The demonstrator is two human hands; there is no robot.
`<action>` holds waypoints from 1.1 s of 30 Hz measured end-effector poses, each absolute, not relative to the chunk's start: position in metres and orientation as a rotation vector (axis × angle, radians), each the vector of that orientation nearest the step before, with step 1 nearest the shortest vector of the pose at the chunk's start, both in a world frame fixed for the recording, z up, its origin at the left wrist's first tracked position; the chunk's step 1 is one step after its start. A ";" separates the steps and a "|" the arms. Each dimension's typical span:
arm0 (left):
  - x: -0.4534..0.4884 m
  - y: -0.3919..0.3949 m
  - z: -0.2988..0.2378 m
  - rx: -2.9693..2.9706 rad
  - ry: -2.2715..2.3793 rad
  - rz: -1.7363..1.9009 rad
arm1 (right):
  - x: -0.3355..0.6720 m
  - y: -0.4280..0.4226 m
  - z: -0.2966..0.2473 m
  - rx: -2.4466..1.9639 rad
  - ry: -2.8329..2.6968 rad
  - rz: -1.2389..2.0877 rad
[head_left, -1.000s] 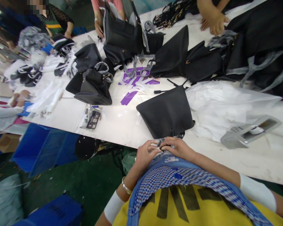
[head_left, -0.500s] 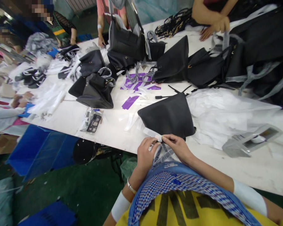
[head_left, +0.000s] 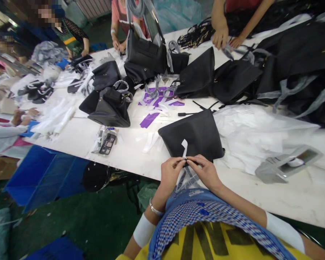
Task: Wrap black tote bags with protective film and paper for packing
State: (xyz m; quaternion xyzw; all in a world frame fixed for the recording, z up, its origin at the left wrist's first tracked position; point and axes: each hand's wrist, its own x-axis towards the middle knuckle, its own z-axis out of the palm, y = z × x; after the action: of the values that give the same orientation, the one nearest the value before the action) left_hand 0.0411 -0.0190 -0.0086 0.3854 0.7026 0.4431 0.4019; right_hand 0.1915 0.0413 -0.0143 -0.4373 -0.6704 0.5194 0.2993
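Note:
A black handbag (head_left: 193,130) lies on its side on the white table in front of me. At its near edge, my left hand (head_left: 171,172) and my right hand (head_left: 206,172) meet, thumbs and fingertips pinched. A narrow white strip (head_left: 184,146) rises from between them, its upper end curled over the bag. A small dark part shows at the fingertips, mostly hidden. Below my hands, bag handles (head_left: 189,176) in clear plastic wrap run toward my lap.
White sheets in clear plastic (head_left: 249,133) lie to the right, beside a grey box-like holder (head_left: 284,166). Several black handbags (head_left: 111,106) stand farther back. A phone (head_left: 107,143) lies left, near purple strips (head_left: 150,119). Co-workers' hands (head_left: 222,38) are across the table.
The white strip, flat and pointing left before, now stands up between my fingertips. My left hand has shifted slightly right. Across the table, a co-worker's hands have moved left.

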 end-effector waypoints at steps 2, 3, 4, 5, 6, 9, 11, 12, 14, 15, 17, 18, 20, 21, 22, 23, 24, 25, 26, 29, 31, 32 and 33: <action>0.041 -0.019 -0.010 0.916 1.721 1.119 | 0.193 0.041 -0.014 -1.148 -1.805 1.342; 0.041 -0.019 -0.009 0.890 1.696 1.112 | 0.194 0.041 -0.014 -1.142 -1.815 1.329; 0.040 -0.018 -0.009 0.868 1.671 1.102 | 0.195 0.040 -0.014 -1.133 -1.826 1.319; 0.040 -0.018 -0.008 0.851 1.646 1.090 | 0.196 0.040 -0.015 -1.124 -1.836 1.311; 0.039 -0.018 -0.007 0.839 1.621 1.078 | 0.197 0.039 -0.015 -1.114 -1.845 1.307; 0.037 -0.018 -0.004 0.864 1.576 1.035 | 0.199 0.038 -0.016 -1.092 -1.870 1.305; 0.038 -0.019 -0.003 0.949 1.644 0.990 | 0.199 0.038 -0.015 -1.089 -1.893 1.296; 0.039 -0.019 -0.002 1.009 1.708 0.972 | 0.199 0.038 -0.015 -1.090 -1.911 1.283; 0.041 -0.020 0.001 1.149 1.844 0.960 | 0.199 0.038 -0.012 -1.095 -1.964 1.251; 0.043 -0.021 0.003 1.221 1.893 0.961 | 0.199 0.039 -0.010 -1.098 -1.994 1.233; 0.045 -0.023 0.008 1.350 1.937 0.964 | 0.199 0.039 -0.006 -1.102 -2.039 1.207; 0.046 -0.024 0.010 1.399 1.940 0.962 | 0.198 0.039 -0.004 -1.102 -2.048 1.200; 0.047 -0.026 0.014 1.465 1.934 0.954 | 0.198 0.039 -0.001 -1.106 -2.033 1.204; 0.047 -0.027 0.015 1.482 1.930 0.951 | 0.197 0.038 0.000 -1.108 -2.010 1.223; 0.047 -0.028 0.016 1.489 1.928 0.946 | 0.197 0.038 0.000 -1.111 -1.978 1.252; 0.047 -0.028 0.016 1.486 1.928 0.941 | 0.197 0.037 -0.001 -1.116 -1.939 1.287; 0.047 -0.029 0.016 1.470 1.930 0.941 | 0.198 0.036 -0.001 -1.124 -1.899 1.322; 0.048 -0.029 0.016 1.441 1.935 0.947 | 0.198 0.035 -0.002 -1.131 -1.865 1.353; 0.049 -0.029 0.016 1.398 1.941 0.961 | 0.199 0.035 -0.002 -1.136 -1.841 1.373; 0.051 -0.028 0.014 1.237 1.946 1.006 | 0.201 0.035 -0.002 -1.134 -1.841 1.385; 0.052 -0.028 0.013 1.174 1.918 1.006 | 0.202 0.036 0.000 -1.119 -1.870 1.371; 0.052 -0.027 0.013 1.156 1.894 1.005 | 0.202 0.037 0.001 -1.115 -1.881 1.358; 0.052 -0.027 0.013 1.139 1.866 1.009 | 0.202 0.038 0.001 -1.112 -1.889 1.344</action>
State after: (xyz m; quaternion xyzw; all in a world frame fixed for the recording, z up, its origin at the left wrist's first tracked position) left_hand 0.0524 -0.0273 0.0125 0.4416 0.7234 0.3912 0.3586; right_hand 0.2020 0.0376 0.0010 -0.4151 -0.7050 0.5014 0.2814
